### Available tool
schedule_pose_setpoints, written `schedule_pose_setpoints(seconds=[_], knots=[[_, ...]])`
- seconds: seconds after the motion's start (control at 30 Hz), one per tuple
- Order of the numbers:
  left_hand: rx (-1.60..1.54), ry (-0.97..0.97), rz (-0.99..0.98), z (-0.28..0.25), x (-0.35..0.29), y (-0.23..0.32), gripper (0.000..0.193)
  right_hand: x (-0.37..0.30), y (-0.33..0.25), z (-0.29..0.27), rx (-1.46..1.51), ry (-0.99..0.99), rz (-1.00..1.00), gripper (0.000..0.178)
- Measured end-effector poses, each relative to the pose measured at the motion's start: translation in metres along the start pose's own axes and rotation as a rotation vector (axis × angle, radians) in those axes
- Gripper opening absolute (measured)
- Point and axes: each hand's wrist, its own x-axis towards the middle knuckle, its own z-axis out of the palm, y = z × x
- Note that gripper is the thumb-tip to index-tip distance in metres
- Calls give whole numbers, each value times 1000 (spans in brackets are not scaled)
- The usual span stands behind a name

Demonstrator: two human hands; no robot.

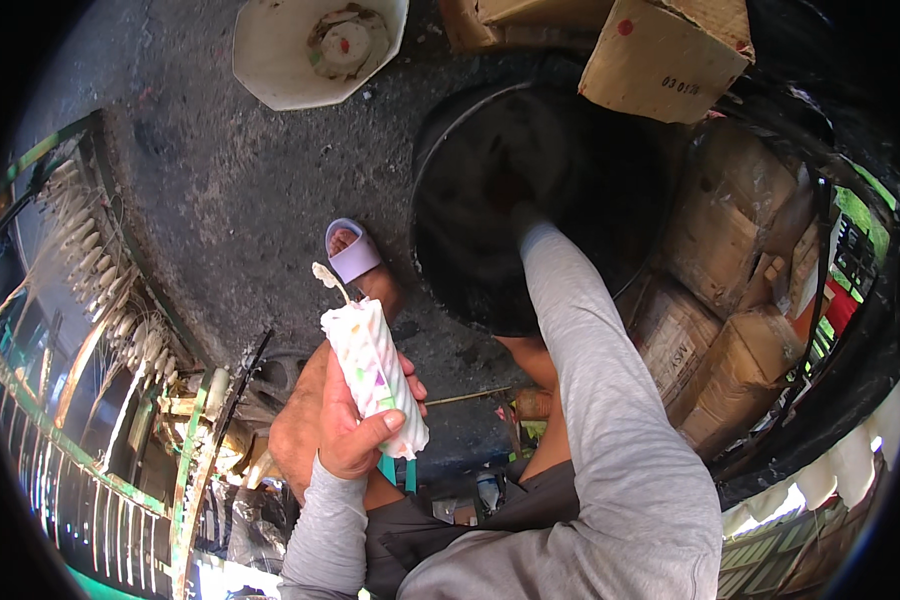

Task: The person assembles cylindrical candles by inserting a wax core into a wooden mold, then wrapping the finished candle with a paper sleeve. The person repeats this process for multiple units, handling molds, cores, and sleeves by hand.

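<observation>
A thick white candle (374, 375) with spiral ridges and pink, green and purple marks is gripped in my left hand (355, 430). My fingers wrap around its lower half, thumb across the front. From its upper end sticks a wick (328, 278) with a pale waxy blob. My right arm stretches down into a big dark round drum (440, 250). Deep in its shadow, my right hand (512, 190) shows only as a dim shape. Its fingers, and anything they touch, are lost in the dark.
A pale many-sided basin (270, 75) with residue stands at the far left. Cardboard boxes (660, 60) crowd the drum's far and right sides. Rows of small pale candles (95, 255) hang on a rack at the left. My sandalled foot (355, 255) is beside the drum.
</observation>
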Motion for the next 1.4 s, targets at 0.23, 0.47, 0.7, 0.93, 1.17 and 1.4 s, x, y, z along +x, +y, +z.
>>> schedule_pose_setpoints(seconds=[0.23, 0.47, 0.7, 0.93, 1.17, 1.4], knots=[[45, -4, -33, 9, 7, 3, 104, -12, -15, -20, 919, 178, 270, 69], [71, -105, -19, 17, 12, -16, 94, -64, 43, -104, 2218, 252, 581, 35], [-246, -143, -174, 53, -8, -29, 63, -288, 137, -321, 2958, 452, 230, 48], [-312, -283, -149, 158, -154, 13, 58, -515, 181, -491, 2528, 711, -49, 76], [382, -322, 20, 248, -304, 40, 46, -637, 247, -550, 1650, 1014, -229, 71], [233, -463, -207, 302, -374, 45, 54, -706, 288, -568, 1447, 1094, -385, 64]])
